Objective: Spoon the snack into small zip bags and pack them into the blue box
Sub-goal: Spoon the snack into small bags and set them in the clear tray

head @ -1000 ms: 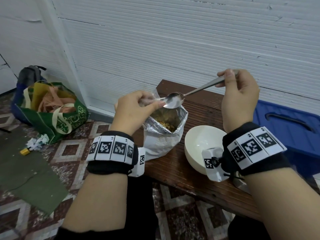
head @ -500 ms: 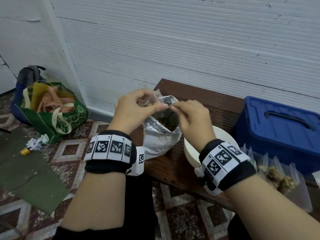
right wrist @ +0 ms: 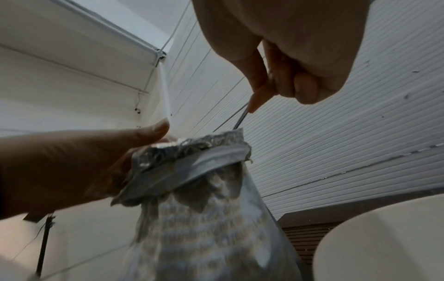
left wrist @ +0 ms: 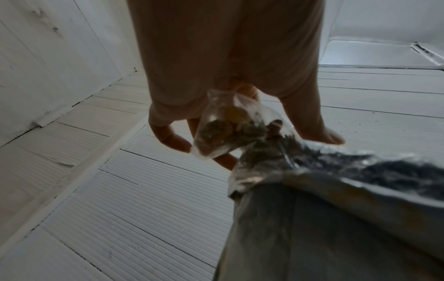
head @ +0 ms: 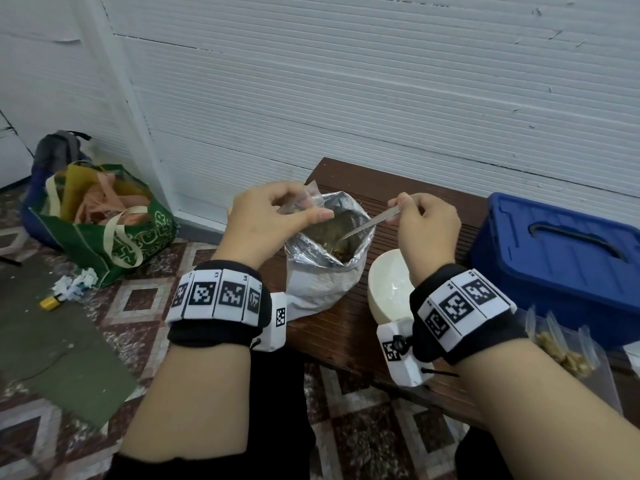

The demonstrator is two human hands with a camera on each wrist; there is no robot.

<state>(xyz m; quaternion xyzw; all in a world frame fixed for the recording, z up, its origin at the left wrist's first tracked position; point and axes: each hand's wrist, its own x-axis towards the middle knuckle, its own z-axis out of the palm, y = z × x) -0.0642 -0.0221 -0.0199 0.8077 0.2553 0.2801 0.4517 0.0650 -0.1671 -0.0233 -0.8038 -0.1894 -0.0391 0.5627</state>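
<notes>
White ribbed wall panels (head: pixel 346 81) back a dark brown slatted wooden bench (head: pixel 349 327) over a patterned tile floor (head: pixel 138 303). A blue lidded plastic box (head: pixel 561 268) sits on the bench's right end. The open silver foil snack pouch (head: pixel 322 271) stands beside a white bowl (head: pixel 388 289). The left hand (head: pixel 270 223) pinches a small clear zip bag (left wrist: pixel 223 127) above the pouch; the right hand (head: pixel 426 226) grips a metal spoon (head: pixel 374 221) dipped inside.

Clear zip bag (head: pixel 309 202) partly filled, above open foil snack pouch (head: pixel 325 268); lidded blue box (head: pixel 561 268) rightward.
</notes>
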